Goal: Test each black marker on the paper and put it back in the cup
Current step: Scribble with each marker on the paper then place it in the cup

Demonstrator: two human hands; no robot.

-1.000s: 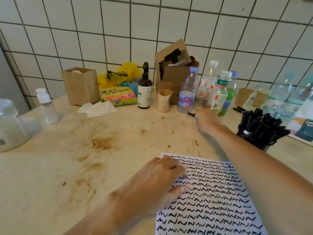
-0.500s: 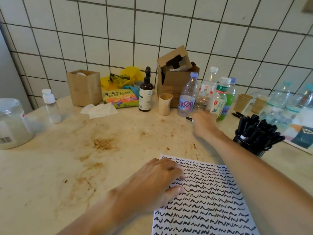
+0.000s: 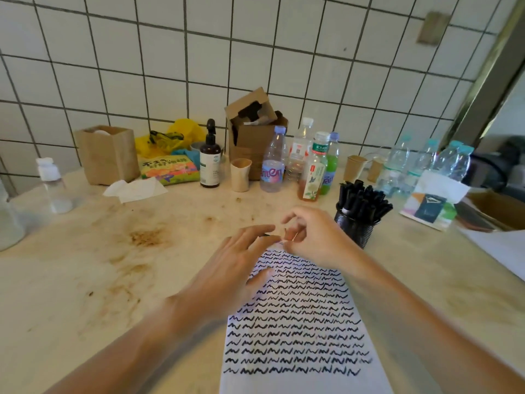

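Note:
A white paper [image 3: 298, 322] covered in rows of black squiggles lies in front of me. A black mesh cup [image 3: 355, 230] packed with several black markers [image 3: 362, 199] stands just right of the paper's top edge. My two hands meet above that edge. My right hand [image 3: 312, 237] is curled around one black marker [image 3: 268, 235], which is mostly hidden. Only a thin dark sliver of it shows between the hands. My left hand [image 3: 235, 268] hovers over the paper's top left corner, fingertips pinching the exposed end of that marker.
Along the tiled wall stand plastic bottles [image 3: 274, 163], a brown pump bottle [image 3: 209, 160], a small beige cup [image 3: 240, 174], an open cardboard box [image 3: 252, 132], a paper bag [image 3: 108, 155] and a snack packet [image 3: 167, 169]. A crumpled tissue [image 3: 133, 189] lies left. The countertop [image 3: 99, 265] is stained brown.
My right hand drew back from near the bottles with a marker to above the paper's top edge. My left hand lifted off the paper and went to meet it.

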